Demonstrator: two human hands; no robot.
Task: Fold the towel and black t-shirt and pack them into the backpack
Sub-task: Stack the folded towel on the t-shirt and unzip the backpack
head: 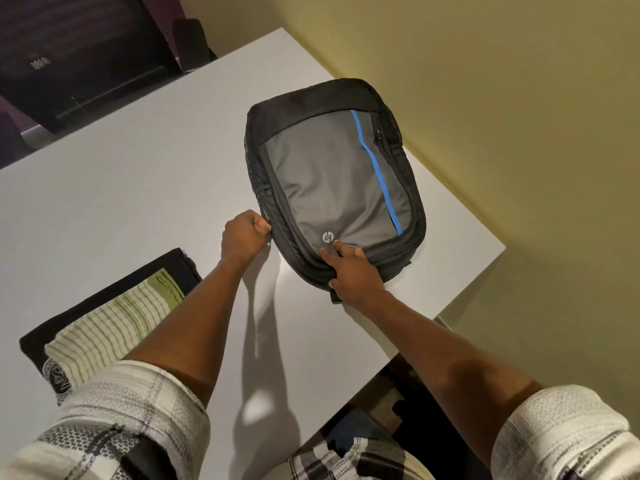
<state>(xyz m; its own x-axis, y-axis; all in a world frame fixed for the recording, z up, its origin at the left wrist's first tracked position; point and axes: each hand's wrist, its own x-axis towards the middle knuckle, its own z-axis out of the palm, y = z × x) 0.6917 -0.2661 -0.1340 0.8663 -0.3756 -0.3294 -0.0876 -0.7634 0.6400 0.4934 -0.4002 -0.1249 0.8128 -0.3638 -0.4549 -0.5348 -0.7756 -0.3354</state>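
Observation:
A grey and black backpack (332,181) with a blue stripe lies flat on the white table (121,188), front side up. My left hand (242,237) is closed at the bag's left edge, pinching what looks like a zipper pull. My right hand (353,275) presses on the bag's near end, fingers spread over the grey panel and thumb at the black rim. A folded towel (114,323), white with green stripes, rests on a folded black t-shirt (180,265) at the table's near left.
The table's right edge runs close to the backpack, beside a yellow wall (519,98). Dark furniture (79,64) stands beyond the far left edge. My checked sleeves fill the bottom of the view.

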